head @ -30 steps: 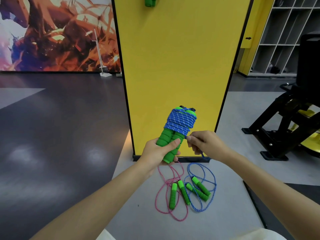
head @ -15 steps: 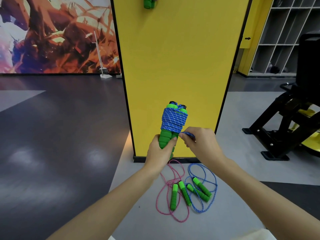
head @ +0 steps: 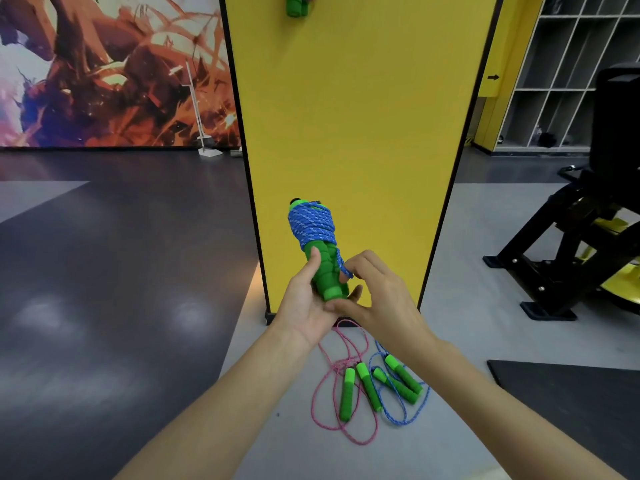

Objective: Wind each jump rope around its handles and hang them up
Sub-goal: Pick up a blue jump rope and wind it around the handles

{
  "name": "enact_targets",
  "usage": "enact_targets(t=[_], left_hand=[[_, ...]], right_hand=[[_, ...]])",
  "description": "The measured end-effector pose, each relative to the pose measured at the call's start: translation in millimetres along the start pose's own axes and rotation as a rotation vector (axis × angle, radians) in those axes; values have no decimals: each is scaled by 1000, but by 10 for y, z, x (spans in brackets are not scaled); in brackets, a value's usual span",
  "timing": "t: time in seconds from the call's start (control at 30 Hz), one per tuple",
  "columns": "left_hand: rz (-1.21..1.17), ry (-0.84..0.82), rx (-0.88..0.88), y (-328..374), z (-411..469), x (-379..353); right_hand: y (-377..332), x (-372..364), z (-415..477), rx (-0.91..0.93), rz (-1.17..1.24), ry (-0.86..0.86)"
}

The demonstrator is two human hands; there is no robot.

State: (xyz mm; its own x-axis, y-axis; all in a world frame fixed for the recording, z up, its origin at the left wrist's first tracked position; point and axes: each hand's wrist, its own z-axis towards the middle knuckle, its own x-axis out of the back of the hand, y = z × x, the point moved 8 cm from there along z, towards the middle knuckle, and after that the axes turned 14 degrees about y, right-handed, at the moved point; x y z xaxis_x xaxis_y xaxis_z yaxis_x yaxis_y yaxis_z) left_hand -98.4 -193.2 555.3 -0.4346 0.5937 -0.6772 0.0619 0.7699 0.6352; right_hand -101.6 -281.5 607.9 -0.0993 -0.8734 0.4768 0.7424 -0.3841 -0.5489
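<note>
My left hand [head: 304,299] grips a pair of green foam handles with blue rope wound tightly around their upper half [head: 313,230], held upright in front of the yellow pillar [head: 356,116]. My right hand [head: 377,292] pinches the loose blue rope end [head: 343,268] beside the lower part of the handles. On the floor below lie an unwound pink rope [head: 341,393] and an unwound blue rope [head: 403,382], each with green handles. A wound rope [head: 297,5] hangs on the pillar at the top edge.
Black and yellow gym equipment [head: 571,244] stands to the right. A dark mat [head: 568,400] lies at the lower right. White cubby shelves [head: 554,81] are behind on the right. A mural wall [head: 104,71] and dark floor fill the left.
The wound bundle has tilted left and come lower. My right hand has moved from beside the wraps down to the bottom of the handles, still holding the rope end.
</note>
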Motion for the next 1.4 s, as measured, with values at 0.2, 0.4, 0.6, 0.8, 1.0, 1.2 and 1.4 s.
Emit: enact_targets(t=[0.2,0.4,0.6,0.8,1.0,1.2,1.4], left_hand=[[-119,-26,1,62,-66,-35],[-52,-21,-126,59,-117,-58],[-70,-152,-181,107,-146,-139],[-59,-151,-158,93,-118,-128],[115,-49,-271,186,-117,-92],[244,65,-420,260,-116,-41],[311,120,-496,303,-100,-80]], right_hand=[[20,93,55,-40,125,112],[75,98,36,-289,389,114],[95,142,21,-479,615,114],[188,195,1,-636,751,185],[262,183,-31,-712,695,192],[338,149,-88,-831,583,189],[388,141,-156,-936,680,218]])
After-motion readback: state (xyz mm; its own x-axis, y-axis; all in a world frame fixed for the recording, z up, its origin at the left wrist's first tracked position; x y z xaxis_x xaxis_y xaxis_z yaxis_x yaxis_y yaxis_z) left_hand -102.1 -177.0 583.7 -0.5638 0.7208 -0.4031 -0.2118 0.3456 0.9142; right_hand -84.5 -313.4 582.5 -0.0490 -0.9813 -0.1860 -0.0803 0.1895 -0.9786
